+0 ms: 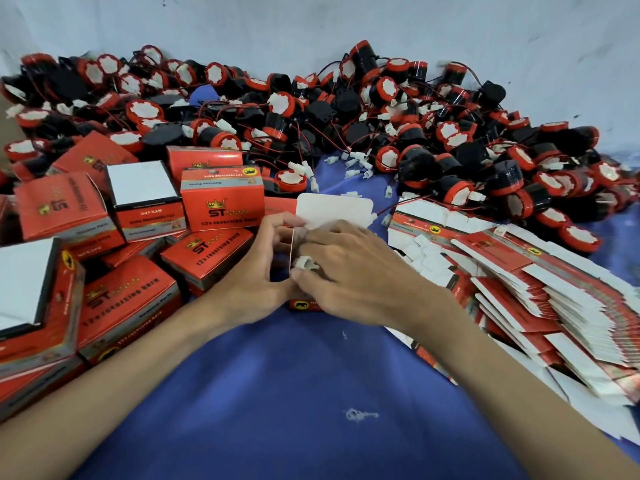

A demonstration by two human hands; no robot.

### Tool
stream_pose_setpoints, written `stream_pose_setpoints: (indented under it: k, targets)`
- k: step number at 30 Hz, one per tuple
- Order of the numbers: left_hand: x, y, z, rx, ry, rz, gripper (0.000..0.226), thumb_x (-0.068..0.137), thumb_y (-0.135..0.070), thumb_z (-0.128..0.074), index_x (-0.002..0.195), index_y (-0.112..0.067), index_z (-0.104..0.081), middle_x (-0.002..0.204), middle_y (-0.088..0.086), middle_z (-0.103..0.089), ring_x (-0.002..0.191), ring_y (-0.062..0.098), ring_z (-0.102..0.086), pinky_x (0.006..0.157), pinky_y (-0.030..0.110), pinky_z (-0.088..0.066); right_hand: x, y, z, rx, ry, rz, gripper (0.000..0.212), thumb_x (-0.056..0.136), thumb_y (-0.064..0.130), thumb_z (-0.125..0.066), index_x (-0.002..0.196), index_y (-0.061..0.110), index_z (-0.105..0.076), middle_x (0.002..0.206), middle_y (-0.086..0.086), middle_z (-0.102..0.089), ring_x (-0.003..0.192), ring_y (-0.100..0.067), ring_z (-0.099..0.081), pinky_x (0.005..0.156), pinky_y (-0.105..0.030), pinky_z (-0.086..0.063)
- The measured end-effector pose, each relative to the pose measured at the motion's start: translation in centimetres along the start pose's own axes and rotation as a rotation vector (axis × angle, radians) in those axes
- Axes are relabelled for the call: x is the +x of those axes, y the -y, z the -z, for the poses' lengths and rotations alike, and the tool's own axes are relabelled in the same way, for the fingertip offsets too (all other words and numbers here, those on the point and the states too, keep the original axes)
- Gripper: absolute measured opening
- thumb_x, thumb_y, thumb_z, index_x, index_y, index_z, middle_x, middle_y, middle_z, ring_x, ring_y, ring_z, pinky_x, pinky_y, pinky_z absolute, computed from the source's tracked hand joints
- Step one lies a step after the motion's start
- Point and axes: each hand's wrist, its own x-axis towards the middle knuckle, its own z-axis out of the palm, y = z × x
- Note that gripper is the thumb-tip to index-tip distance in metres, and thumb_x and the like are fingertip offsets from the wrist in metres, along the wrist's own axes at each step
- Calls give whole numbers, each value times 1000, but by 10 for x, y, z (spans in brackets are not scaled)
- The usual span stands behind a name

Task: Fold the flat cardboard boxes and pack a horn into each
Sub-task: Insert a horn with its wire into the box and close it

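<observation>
At lower centre of the frame both hands work on one box (304, 305) standing on the blue cloth (294, 393). The left hand (249, 275) grips the box's left side: its fingers (280, 221) are curled narrowly round the upper left edge, with the thumb closing in from below. The right hand (356, 275) lies over the box's open top, its fingers (322, 237) curled downward. Index finger and thumb pinch a small white plug (306, 263) at the opening. The two thumbs touch just below the plug. The box's white lid flap (334, 209) stands up behind the hands. A side flap shows only edge-on as a thin red line between them. The hands hide the inside of the box, so its contents cannot be determined. Of its outer walls only a red strip with a yellow oval shows under the right palm. Folded boxes (221, 199) are stacked at left, some closed, some with flaps open; the lowest are cut off by the frame edge. Flat boxes (519, 271) lie fanned in a stack at right, running out of the lower right corner. Loose horns (346, 109) with red wires are heaped across the upper half against a pale wall (311, 26). Print on the boxes is blurred and only partly legible.
</observation>
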Motion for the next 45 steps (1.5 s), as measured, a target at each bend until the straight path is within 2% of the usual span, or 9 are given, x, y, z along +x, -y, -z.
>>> stream_pose_setpoints:
  k: [6, 9, 13, 20, 27, 33, 36, 39, 45]
  targets:
    - [-2, 2, 1, -7, -55, 6, 67, 66, -18, -75, 118, -34, -36, 116, 2, -55, 103, 4, -59, 85, 18, -48, -1, -2, -2, -99, 86, -24, 46, 100, 42, -16, 117, 38, -59, 134, 7, -42, 127, -18, -31, 97, -41, -30]
    - [-2, 1, 1, 5, -48, 15, 70, 65, -21, -81, 118, -33, -37, 115, 1, -55, 101, 1, -58, 86, 16, -47, -2, -9, -4, -160, 73, -7, 37, 100, 46, -28, 127, 44, -53, 129, 4, -42, 126, -17, -31, 90, -39, -35]
    - [-2, 2, 2, -1, -51, 38, 68, 65, -27, -83, 118, -34, -40, 115, -6, -56, 105, 2, -58, 88, 15, -46, -1, -16, -6, 72, -98, -40, 26, 95, 39, -49, 111, 28, -65, 113, 4, -56, 113, -16, -47, 73, -34, -39]
    - [-2, 4, 2, 6, -45, 34, 74, 61, -24, -88, 116, -30, -38, 114, 0, -52, 102, 3, -57, 85, 11, -44, -3, -27, 4, 131, 100, 102, 31, 101, 37, -39, 116, 36, -66, 132, 15, -47, 127, -5, -36, 96, -45, -36]
    - [-2, 3, 2, 1, -34, 21, 63, 70, -27, -80, 118, -32, -39, 115, -7, -53, 103, -4, -54, 86, 10, -43, 1, -16, -4, 14, 61, -27, 29, 99, 45, -36, 115, 43, -60, 130, 10, -43, 126, -9, -30, 92, -47, -38]
    - [-4, 0, 3, 3, -12, 27, 66, 63, -57, -72, 116, -37, -40, 112, -10, -53, 100, -8, -56, 83, 10, -44, -4, -16, -1, 45, 146, -1, 37, 101, 44, -18, 107, 42, -55, 122, 8, -35, 121, -7, -24, 95, -45, -29]
    - [-4, 1, 2, -32, -21, 33, 35, 82, -44, -56, 113, -35, -41, 106, -9, -51, 94, -14, -53, 80, 6, -42, -2, -18, 1, 17, 196, 16, 33, 101, 37, -23, 103, 42, -55, 119, 7, -35, 114, -7, -21, 89, -43, -26]
    - [-4, 3, 2, -30, -20, 39, 28, 85, -43, -47, 113, -37, -42, 109, -8, -51, 97, -15, -51, 82, 6, -41, 1, -15, -6, 1, 62, -13, 28, 97, 37, -40, 111, 42, -63, 117, 9, -42, 118, -11, -27, 86, -43, -25]
    - [-6, 2, -1, -35, -53, -35, 36, 86, -47, -54, 118, -41, -40, 115, -4, -54, 111, -1, -54, 90, 14, -43, 4, -7, -14, 113, -197, -118, 8, 80, 32, -64, 86, 31, -69, 100, 24, -50, 110, -9, -48, 81, -38, -25]
